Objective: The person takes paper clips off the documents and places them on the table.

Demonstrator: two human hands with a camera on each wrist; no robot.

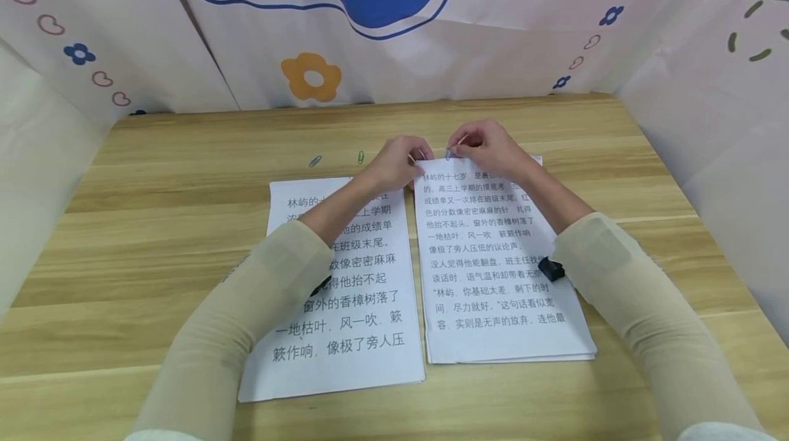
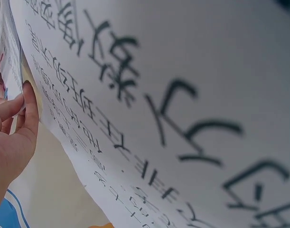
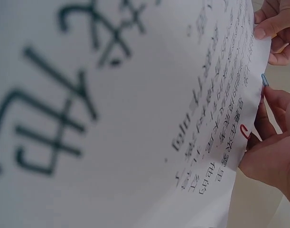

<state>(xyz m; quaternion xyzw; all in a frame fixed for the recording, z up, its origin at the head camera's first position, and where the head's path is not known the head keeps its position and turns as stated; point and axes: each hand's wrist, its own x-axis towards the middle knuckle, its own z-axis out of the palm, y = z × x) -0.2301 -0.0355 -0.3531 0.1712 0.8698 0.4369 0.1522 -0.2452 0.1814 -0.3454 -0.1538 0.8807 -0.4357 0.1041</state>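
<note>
Two stacks of printed paper lie side by side on the wooden table. At the top left corner of the right paper stack [image 1: 481, 345], my left hand [image 1: 394, 164] pinches the sheets between thumb and fingers. My right hand [image 1: 491, 148] pinches a blue paper clip [image 3: 265, 80] at that stack's top edge, a little right of the corner. In the right wrist view, a red paper clip [image 3: 245, 131] sits on the same edge, beside my right hand. The left paper stack [image 1: 333, 383] lies partly under my left forearm.
Behind the left stack, a bluish paper clip [image 1: 316, 161] and a green paper clip [image 1: 361, 157] lie on the wooden table [image 1: 172, 235]. A printed white cloth [image 1: 493, 57] hangs along the table's back edge. A black wrist camera [image 1: 551, 268] shows under the right sleeve.
</note>
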